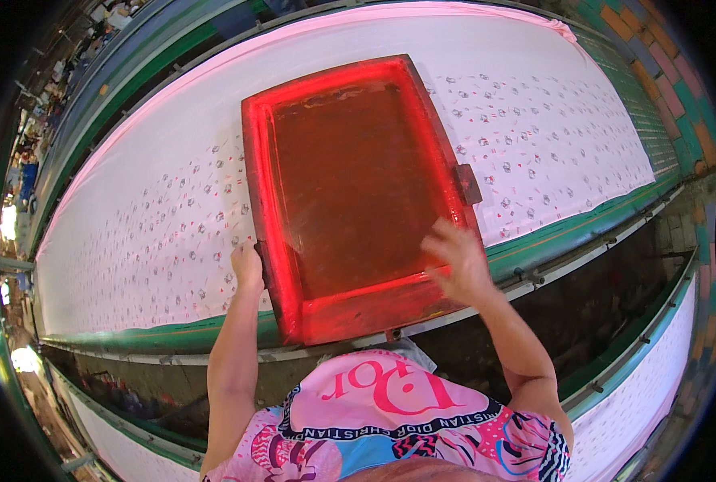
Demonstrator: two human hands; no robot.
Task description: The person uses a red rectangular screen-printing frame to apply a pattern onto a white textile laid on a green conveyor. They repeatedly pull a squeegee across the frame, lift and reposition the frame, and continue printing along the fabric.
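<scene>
a red-framed rectangular printing screen lies on a long white patterned cloth over a green-edged table. left hand grips its left rail; right hand, fingers spread, rests on its near right corner.

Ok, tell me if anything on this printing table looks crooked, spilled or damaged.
Nothing clearly stands out. The red screen frame lies flat on the white printed cloth, left hand at its near left edge, right hand blurred over its near right corner. Ink stays inside the frame, and the cloth lies smooth.
</scene>
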